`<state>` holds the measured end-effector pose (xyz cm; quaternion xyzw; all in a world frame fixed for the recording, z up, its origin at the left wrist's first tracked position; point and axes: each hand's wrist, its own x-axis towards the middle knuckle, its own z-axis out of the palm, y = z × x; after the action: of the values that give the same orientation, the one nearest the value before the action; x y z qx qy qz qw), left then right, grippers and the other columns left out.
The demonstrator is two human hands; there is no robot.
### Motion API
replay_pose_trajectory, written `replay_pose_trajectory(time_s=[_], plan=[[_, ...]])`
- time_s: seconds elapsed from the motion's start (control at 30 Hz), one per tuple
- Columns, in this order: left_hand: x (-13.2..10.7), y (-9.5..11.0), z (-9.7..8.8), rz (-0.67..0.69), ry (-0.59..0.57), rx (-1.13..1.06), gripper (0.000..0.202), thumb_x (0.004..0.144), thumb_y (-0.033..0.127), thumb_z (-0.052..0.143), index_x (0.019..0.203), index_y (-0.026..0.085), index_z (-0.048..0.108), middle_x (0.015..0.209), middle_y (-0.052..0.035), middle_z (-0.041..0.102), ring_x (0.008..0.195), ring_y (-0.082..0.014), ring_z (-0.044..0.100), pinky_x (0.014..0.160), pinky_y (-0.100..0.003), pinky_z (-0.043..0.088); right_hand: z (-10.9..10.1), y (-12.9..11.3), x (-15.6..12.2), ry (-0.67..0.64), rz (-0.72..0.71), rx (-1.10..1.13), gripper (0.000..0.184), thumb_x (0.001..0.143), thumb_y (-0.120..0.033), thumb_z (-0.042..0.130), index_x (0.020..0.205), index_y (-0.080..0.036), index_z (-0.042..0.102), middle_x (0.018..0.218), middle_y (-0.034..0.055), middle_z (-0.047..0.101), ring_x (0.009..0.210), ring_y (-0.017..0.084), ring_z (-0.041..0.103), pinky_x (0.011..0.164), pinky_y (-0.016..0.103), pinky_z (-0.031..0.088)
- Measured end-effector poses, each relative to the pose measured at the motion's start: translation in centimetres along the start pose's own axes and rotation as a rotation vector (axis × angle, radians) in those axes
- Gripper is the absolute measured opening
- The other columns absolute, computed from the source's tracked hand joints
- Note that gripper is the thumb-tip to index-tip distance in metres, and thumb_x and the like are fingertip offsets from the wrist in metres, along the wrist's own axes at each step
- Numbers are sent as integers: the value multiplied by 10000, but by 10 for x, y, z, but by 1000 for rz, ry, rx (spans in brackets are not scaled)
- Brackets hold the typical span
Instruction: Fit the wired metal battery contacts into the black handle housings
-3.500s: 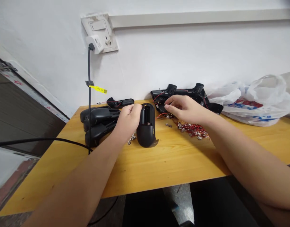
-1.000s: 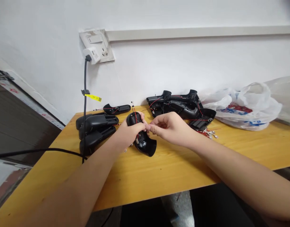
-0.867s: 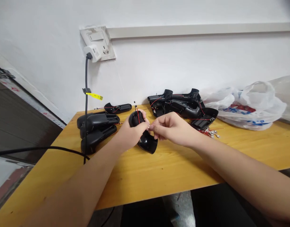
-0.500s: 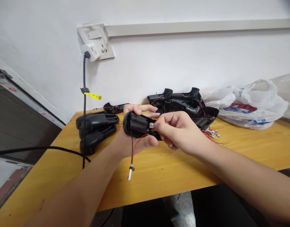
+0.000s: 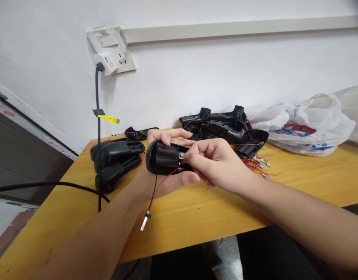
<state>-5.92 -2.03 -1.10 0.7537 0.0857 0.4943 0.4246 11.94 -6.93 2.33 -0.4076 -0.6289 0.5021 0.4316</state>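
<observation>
Above the wooden table, my left hand (image 5: 164,179) is wrapped round a black plastic housing (image 5: 151,158) whose hollow inside faces me. Two dark grooves like battery slots run along it. My right hand (image 5: 215,161) pinches a small metal contact plate (image 5: 181,156) between thumb and forefinger, at the inner end of those grooves. Its far end is hidden behind my right fingers. A red wire (image 5: 160,188) and a black wire hang from the housing, joined at a white connector (image 5: 144,223) that dangles over the table.
Several black housings (image 5: 117,151) lie at the left, and more are piled (image 5: 225,128) by the wall. Loose contacts with red wires (image 5: 259,162) sit right of my hand, near a white plastic bag (image 5: 310,128). A black cable (image 5: 99,155) hangs from the wall socket (image 5: 113,50).
Both hands and the housing have shifted slightly left in view, and the housing is turned a little more toward me. The dangling connector has swung left. My grips are the same.
</observation>
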Motion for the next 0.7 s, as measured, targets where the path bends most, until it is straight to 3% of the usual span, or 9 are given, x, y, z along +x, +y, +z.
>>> replay_pose_trajectory(time_s=[0.27, 0.4, 0.5, 0.7], plan=[[-2, 3, 14, -12, 106, 48, 690, 660, 237, 940, 1041, 277, 367, 1322, -50, 577, 1194, -234, 662, 1029, -420, 562, 1, 6, 1, -13, -89, -4, 209, 848, -155, 559, 646, -156, 507, 567, -57, 427, 505, 46, 333, 448, 190, 254], [-5, 4, 15, -61, 60, 103, 634, 725, 183, 887, 1041, 277, 345, 1345, -61, 548, 1229, -251, 647, 1061, -452, 540, -2, 10, 3, -42, -99, -41, 177, 817, -118, 534, 648, -164, 510, 531, -73, 381, 474, 48, 313, 424, 195, 223], [-6, 5, 13, -54, 10, 110, 667, 700, 129, 894, 1058, 287, 354, 1373, -57, 526, 1296, -277, 602, 1104, -493, 505, -5, 12, 4, -77, -105, -46, 204, 813, -111, 529, 624, -176, 485, 503, -77, 390, 448, 44, 301, 405, 192, 210], [-8, 4, 13, -107, 29, 185, 641, 686, 192, 916, 1068, 284, 409, 1380, -57, 547, 1183, -262, 666, 1028, -461, 550, -9, 17, 11, -142, -153, -4, 243, 830, -104, 540, 611, -187, 475, 471, -68, 489, 393, 47, 402, 387, 175, 288]])
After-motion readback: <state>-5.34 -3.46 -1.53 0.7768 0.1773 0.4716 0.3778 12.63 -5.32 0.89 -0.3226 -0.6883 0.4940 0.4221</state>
